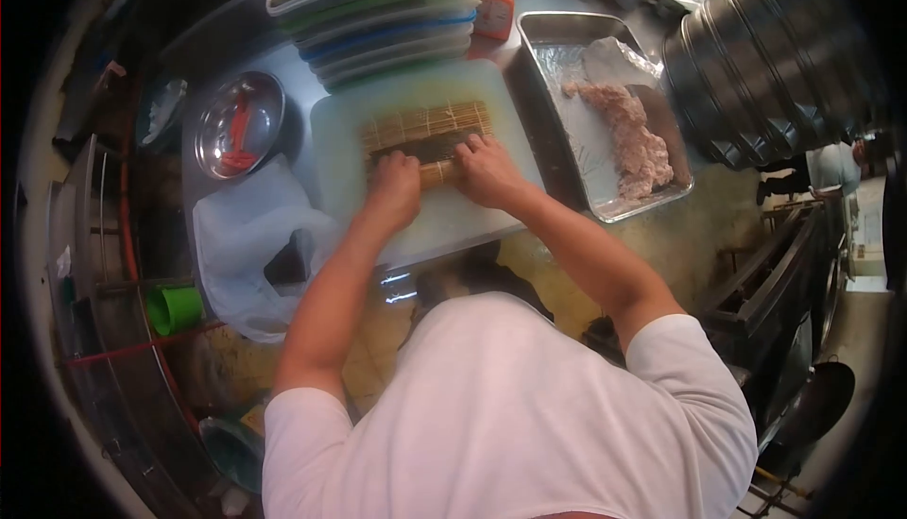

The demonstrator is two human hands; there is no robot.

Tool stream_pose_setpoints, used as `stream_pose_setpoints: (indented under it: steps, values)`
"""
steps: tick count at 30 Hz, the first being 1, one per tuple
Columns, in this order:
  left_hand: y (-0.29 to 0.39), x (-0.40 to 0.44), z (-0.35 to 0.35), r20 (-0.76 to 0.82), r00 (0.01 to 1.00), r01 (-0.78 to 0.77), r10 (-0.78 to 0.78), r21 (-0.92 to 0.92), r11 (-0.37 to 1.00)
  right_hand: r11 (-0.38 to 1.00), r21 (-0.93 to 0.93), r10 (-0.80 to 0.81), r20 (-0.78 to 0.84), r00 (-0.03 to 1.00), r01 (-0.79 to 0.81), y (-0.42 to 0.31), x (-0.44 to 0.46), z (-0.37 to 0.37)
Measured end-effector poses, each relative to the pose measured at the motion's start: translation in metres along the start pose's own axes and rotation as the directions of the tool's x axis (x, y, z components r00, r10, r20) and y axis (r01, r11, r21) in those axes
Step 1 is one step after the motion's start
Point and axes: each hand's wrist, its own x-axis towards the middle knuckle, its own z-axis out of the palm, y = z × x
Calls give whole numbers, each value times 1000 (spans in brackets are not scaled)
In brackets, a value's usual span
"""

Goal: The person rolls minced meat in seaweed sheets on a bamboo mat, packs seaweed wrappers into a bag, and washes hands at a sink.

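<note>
On a pale cutting board [337, 146] lies a bamboo rolling mat [416, 124], its far part flat and its near edge lifted and folded over. A dark strip that looks like a seaweed sheet [433, 148] runs across the mat between my hands. My left hand [398, 185] grips the near left part of the mat with its fingers curled. At the near right part, my right hand [487, 170] has its fingers bent over the mat in the same way. Whatever is inside the fold is hidden by the mat and my fingers.
A metal tray [573, 155] holds pinkish minced paste [639, 146]. Left stands a steel bowl [265, 136] with red-orange pieces, near a plastic bag [250, 245]. Behind are stacked lidded containers [387, 23] and an orange scale [493, 14]. Metal steamers [770, 56] rise at right; another person [833, 170] is beyond.
</note>
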Motion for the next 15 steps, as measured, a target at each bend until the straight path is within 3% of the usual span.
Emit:
stream_pose_setpoints:
  steps: [4,6,7,10,12,13,15]
  values:
    - [22,4,-40,-14,998,63,-65,-110,992,995,86,59,-45,997,-55,0,14,-8]
    - [10,20,-43,290,951,254,-111,-523,814,908,356,-250,39,967,220,21,29,-2]
    - [7,25,-43,289,950,259,-116,-524,811,900,389,-202,-30,979,197,19,26,-7]
    - [5,23,-20,216,965,227,-147,-410,883,937,234,-232,-135,963,258,8,24,-3]
    - [7,5,10,-179,981,-118,71,-267,956,958,175,-199,-168,966,228,-3,4,1]
    - [4,-3,14,-161,985,-100,57,-277,956,971,129,-185,-122,975,200,-3,-1,-1]
    - [-2,-12,13,-180,982,-62,64,16,998,988,50,-142,-88,986,147,0,-9,-3]
